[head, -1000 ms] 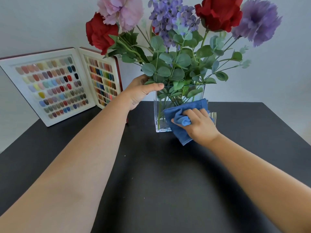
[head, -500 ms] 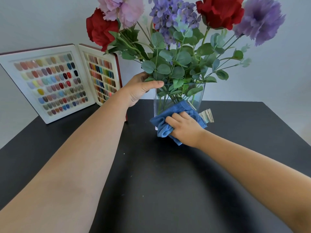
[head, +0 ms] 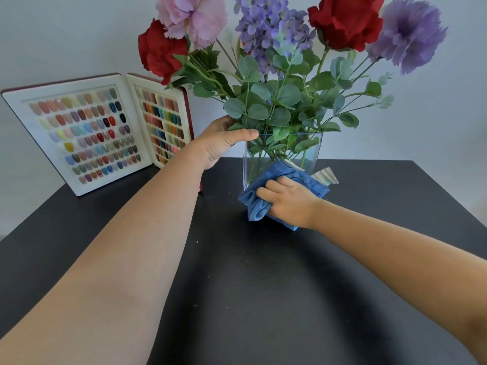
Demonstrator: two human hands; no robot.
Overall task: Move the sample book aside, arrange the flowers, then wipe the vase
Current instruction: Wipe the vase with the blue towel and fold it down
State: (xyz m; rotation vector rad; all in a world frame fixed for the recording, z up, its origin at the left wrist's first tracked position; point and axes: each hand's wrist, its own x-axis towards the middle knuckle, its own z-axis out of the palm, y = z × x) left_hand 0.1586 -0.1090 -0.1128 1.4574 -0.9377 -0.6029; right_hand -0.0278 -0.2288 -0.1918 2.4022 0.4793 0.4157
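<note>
left hand (head: 224,143) fingers grip vase (head: 311,151) rim | right hand (head: 288,204) fingers clamp cloth (head: 259,206) on vase's base | table (head: 263,299) front open

left hand (head: 221,143) and right hand (head: 290,204), both bare. forearms unsleeved to the frame edge. no rings, watch or gloves.

Blue cloth (head: 266,204); clear vase (head: 311,151); red, pink, purple flowers (head: 345,21); black table (head: 263,285); multicoloured swatch grid in sample book (head: 87,133).
</note>
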